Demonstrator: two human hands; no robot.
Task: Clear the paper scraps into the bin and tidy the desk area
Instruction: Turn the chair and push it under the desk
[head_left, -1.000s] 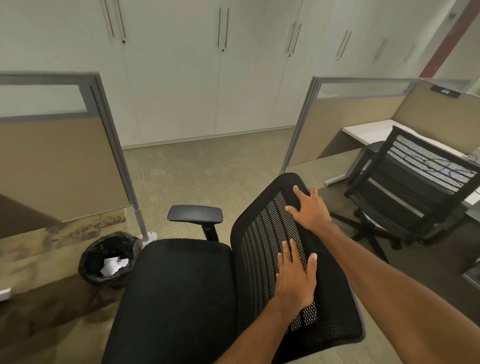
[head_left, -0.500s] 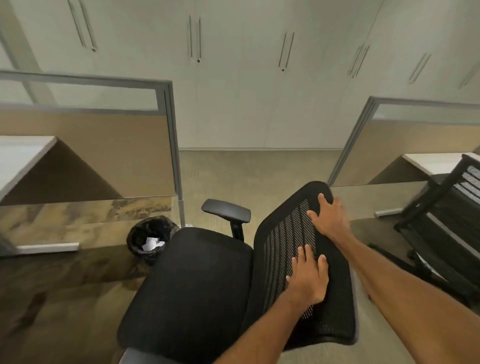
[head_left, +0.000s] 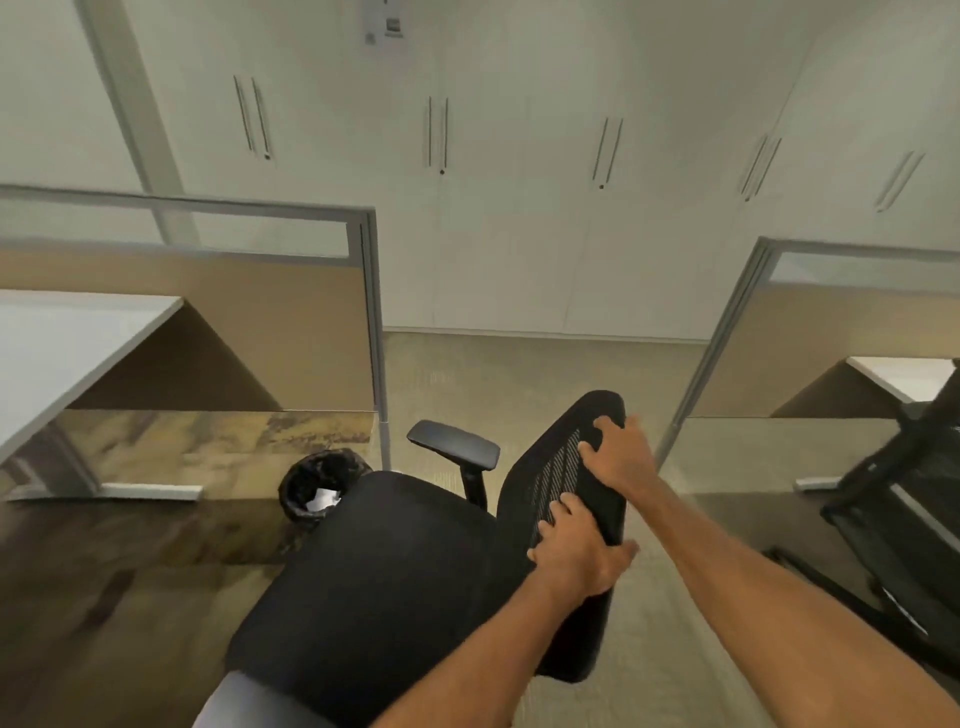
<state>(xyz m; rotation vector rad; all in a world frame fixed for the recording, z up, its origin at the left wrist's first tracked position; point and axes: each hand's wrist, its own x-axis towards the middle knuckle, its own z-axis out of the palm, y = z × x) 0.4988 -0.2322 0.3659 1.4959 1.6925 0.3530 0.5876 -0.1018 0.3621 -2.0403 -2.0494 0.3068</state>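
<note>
Both grips on chair backrest (head_left: 558, 499) edge

Both hands (left hand (head_left: 576, 553), right hand (head_left: 621, 457)) gripping chair backrest (head_left: 558, 467); bin (head_left: 311, 491) nearby

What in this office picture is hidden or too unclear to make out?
Head view only:
- The bin: its near side is hidden behind the chair seat; how much paper lies inside cannot be told.
- The chair's base and wheels: covered by the seat.
- The desk: cut off by the left edge.
- The notice on the cabinet: too blurred to read.
- Second chair: cut off at right.
</note>
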